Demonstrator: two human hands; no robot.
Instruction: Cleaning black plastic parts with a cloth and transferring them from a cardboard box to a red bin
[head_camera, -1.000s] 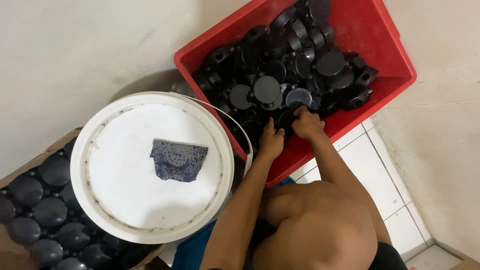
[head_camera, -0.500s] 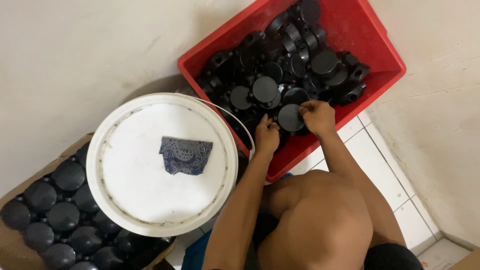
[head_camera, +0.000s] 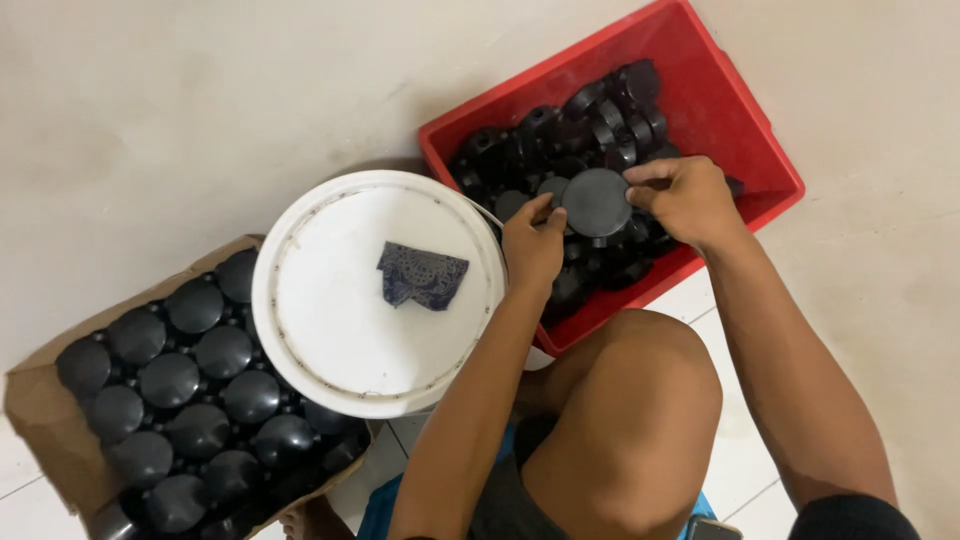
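- both hands, left hand (head_camera: 532, 247) and right hand (head_camera: 690, 198), pinch one black cap (head_camera: 596, 202) above the red bin (head_camera: 735, 110)
- flat, round, matte top; its underside seems hidden

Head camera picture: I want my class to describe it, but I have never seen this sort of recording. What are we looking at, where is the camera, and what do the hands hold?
There is no machine here. The camera sits on a person's head and looks down at their own arms and knee. Both hands, left and right, hold one round black disc over a red bin full of similar black parts. Beside the bin is a white bucket lid with a patterned blue cloth scrap on it. At far left, a cardboard box holds rows of rounded black caps. Everything rests on a pale floor.
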